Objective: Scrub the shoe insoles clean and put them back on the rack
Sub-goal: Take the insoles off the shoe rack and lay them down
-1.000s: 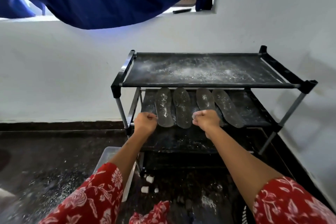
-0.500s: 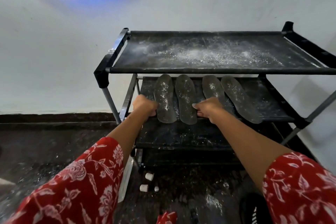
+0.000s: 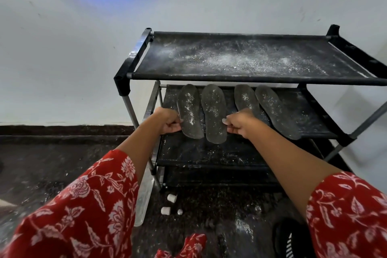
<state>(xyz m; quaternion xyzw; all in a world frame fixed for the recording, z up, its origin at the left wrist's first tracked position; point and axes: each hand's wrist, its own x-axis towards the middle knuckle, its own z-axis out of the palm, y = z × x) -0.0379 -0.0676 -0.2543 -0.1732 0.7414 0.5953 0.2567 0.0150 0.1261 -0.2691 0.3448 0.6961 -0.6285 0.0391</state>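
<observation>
My left grip (image 3: 170, 121) and right grip (image 3: 238, 124) each pinched a flat, powder-speckled grey insole; no readable labels.

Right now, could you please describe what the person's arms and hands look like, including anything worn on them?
Both arms wear loose red sleeves printed with a pale pink and white floral and leaf pattern: the left sleeve and the right sleeve. The sleeves leave the forearms bare. The left hand and right hand are bare too, with no gloves; no rings, watch or bracelets show.
</observation>
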